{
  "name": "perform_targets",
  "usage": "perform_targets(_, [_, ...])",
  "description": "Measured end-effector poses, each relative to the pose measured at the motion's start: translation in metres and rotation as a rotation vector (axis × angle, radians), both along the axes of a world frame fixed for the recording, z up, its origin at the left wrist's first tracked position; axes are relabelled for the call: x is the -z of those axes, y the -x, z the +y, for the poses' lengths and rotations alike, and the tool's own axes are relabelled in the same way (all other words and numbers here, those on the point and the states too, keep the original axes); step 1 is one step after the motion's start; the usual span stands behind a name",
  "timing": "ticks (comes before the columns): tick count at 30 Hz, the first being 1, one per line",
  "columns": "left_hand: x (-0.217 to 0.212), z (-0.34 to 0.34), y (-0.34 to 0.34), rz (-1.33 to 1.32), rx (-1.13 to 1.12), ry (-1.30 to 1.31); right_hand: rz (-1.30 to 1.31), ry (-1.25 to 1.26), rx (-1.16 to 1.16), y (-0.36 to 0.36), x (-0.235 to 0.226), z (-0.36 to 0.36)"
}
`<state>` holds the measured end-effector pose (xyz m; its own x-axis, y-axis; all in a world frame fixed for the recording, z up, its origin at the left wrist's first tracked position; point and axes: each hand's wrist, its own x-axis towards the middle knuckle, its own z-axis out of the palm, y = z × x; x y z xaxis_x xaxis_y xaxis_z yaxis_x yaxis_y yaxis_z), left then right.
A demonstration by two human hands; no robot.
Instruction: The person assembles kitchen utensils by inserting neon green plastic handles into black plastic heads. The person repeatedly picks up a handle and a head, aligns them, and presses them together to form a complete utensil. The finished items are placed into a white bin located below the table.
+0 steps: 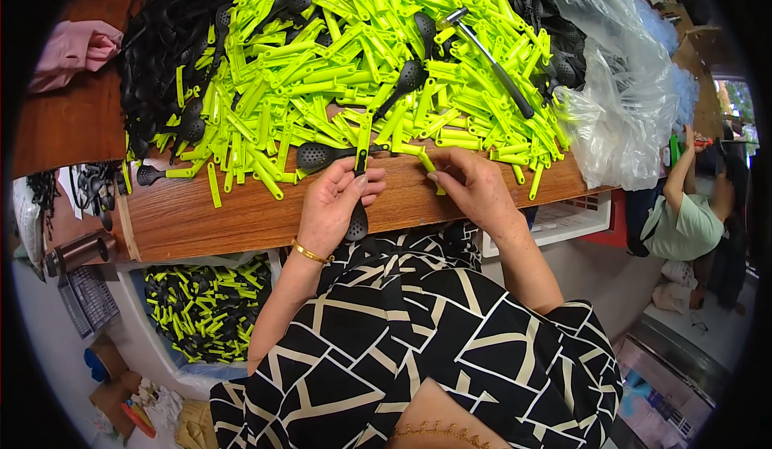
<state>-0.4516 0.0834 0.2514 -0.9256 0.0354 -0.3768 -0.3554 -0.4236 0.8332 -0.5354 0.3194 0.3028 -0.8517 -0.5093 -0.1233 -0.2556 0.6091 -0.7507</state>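
Observation:
My left hand [328, 208] is closed around the neck of a small black perforated spoon [357, 225], its head toward me. A lime-green handle [363, 134] sits at the spoon's far end, in line with its neck. To the right, my right hand [482, 192] pinches a loose green handle [426, 159] between thumb and fingers at the table's front edge. Another black spoon [315, 156] lies flat just beyond my left hand. A large heap of green handles [322, 79] covers the table before me, with a black-handled hammer [500, 69] on top of it.
Black spoon parts [165, 63] are piled left of the heap. Clear plastic sheeting [615, 103] drapes the table's right side. Below the table at left, a lined bin [173, 360] holds assembled green-and-black pieces. A pink cloth [76, 53] lies far left; another person [687, 220] is at right.

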Motion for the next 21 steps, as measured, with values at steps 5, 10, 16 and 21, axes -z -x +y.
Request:
perform_targets(5, [0.004, 0.005, -0.003, -0.017, -0.01, 0.026, 0.364, -0.124, 0.013, 0.012, 0.012, 0.026])
perform_targets(10, [-0.007, 0.013, 0.0, -0.029, 0.13, 0.021, 0.432, -0.24, 0.064, 0.014, 0.009, 0.041])
perform_targets(16, [-0.004, 0.032, 0.006, -0.065, 0.279, 0.009, 0.335, -0.011, 0.168, 0.021, 0.012, 0.073])
perform_targets(21, [-0.003, 0.035, 0.01, -0.084, 0.24, 0.106, 0.403, -0.004, 0.313, 0.027, 0.016, 0.097])
